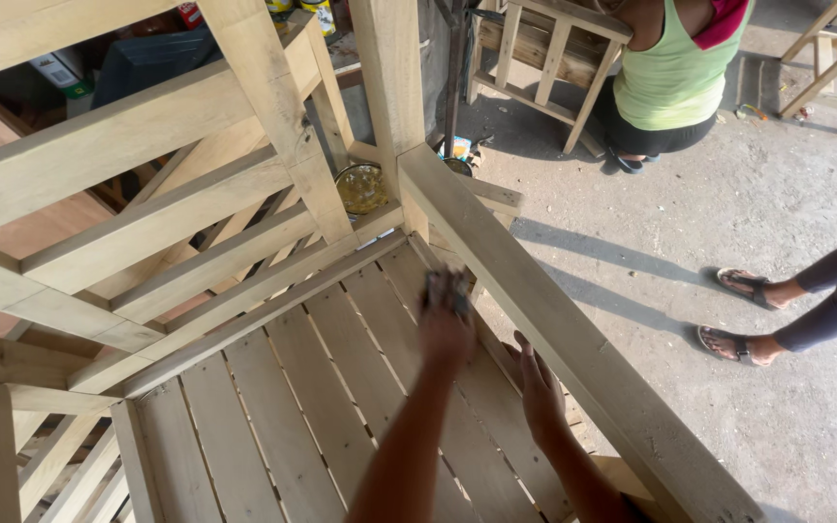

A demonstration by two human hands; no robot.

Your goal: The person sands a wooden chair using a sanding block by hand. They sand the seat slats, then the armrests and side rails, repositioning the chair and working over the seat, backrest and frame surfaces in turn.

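Now the left hand is gripping a dark abrasive pad against pale slats; the right hand is lying flat, fingers open.

Bright daylight, long hard shadows on the concrete floor, motion blur at the left hand.

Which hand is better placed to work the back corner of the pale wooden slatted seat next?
Left, probably. The left hand lies on the pale wooden slatted seat close to its back corner, something dark at its fingers. The right hand rests nearer, beside the thick wooden side rail.
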